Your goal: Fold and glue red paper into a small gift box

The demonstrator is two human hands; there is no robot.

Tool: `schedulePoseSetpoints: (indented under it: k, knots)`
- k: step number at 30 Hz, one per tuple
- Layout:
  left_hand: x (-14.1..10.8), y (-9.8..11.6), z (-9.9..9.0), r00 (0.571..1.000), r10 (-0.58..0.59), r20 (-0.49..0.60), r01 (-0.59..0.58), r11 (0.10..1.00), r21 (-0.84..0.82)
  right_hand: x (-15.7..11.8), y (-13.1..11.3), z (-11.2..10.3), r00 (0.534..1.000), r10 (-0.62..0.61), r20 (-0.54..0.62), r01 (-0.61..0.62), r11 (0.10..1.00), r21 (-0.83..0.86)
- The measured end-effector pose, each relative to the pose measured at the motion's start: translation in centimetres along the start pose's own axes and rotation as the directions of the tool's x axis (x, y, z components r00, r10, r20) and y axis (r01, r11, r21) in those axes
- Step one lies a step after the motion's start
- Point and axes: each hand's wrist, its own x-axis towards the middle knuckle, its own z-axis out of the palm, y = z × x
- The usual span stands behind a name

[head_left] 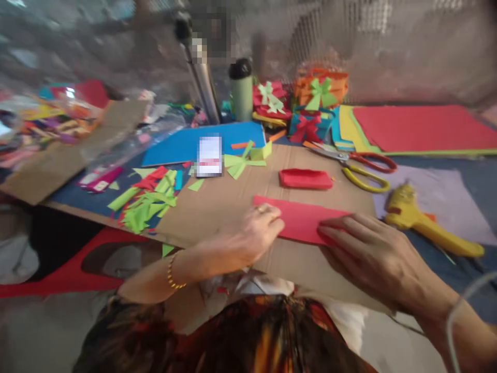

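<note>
A strip of red paper [301,221] lies over the brown cardboard in front of me. At its left end my left hand [261,232] is closed, fingertips pinching the edge. My right hand [367,246] has its fingers together over the right end, gripping it; the thumb is mostly hidden. Just beyond the strip sits a small folded red paper tray [306,179]. To its right lie open scissors [349,158] with one red and one yellow handle loop. A yellow glue gun [430,220] rests beyond my right hand.
Green paper scraps [149,204] are heaped at the left, near a blue sheet [174,142]. Finished-looking paper boxes with bows [320,93], a green bottle [241,93] and a metal pole [204,85] stand at the back. Red sheets [427,127] are stacked back right. A cable [452,321] crosses by my right forearm.
</note>
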Motion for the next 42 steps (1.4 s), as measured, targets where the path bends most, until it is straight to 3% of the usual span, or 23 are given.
schedulePoseSetpoints:
  k: [2,5,8,12,17,20,23,27,30,37,42]
  knots:
    - [-1.4,0.4,0.8,0.978,-0.095,-0.185,0.092,0.995,-0.024,0.2,-0.1,-0.5,0.999,0.034,0.024,-0.035,0.999,0.028]
    - [-2.3,0.6,1.6,0.955,-0.179,-0.238,0.176,0.984,-0.035,0.4,0.1,-1.0,0.993,0.091,0.073,-0.097,0.992,0.083]
    - [-2.0,0.0,1.8,0.934,-0.178,-0.309,0.191,0.981,0.013,0.2,0.2,-1.2,0.981,0.171,0.095,-0.183,0.974,0.134]
    - [-1.6,-1.1,1.6,0.927,-0.171,-0.333,0.156,0.985,-0.073,-0.5,0.0,-1.1,0.969,0.236,0.072,-0.246,0.95,0.193]
    - [-1.7,-1.4,1.4,0.917,-0.218,-0.334,0.167,0.97,-0.177,-0.9,-0.4,-1.2,0.953,0.298,0.049,-0.302,0.945,0.13]
    - [-1.2,-1.7,0.7,0.92,-0.291,-0.264,0.24,0.948,-0.21,-0.6,0.4,-1.3,0.924,0.364,0.118,-0.379,0.911,0.159]
    - [0.2,-2.4,-0.5,0.911,-0.403,-0.081,0.379,0.9,-0.216,0.0,1.6,-1.2,0.866,0.443,0.231,-0.484,0.86,0.165]
    - [2.5,-3.2,-1.9,0.837,-0.531,0.129,0.546,0.825,-0.146,1.0,2.6,-0.3,0.77,0.574,0.278,-0.605,0.795,0.036]
    - [3.4,-3.4,-2.2,0.818,-0.554,0.157,0.572,0.813,-0.107,1.3,2.5,0.4,0.73,0.639,0.24,-0.646,0.761,-0.062]
    - [3.2,-3.7,-1.6,0.853,-0.502,0.142,0.518,0.847,-0.118,1.2,2.3,0.8,0.73,0.651,0.208,-0.65,0.756,-0.083]
    - [3.3,-3.6,-1.5,0.833,-0.53,0.16,0.545,0.836,-0.066,1.7,2.2,0.8,0.689,0.684,0.239,-0.678,0.725,-0.121]
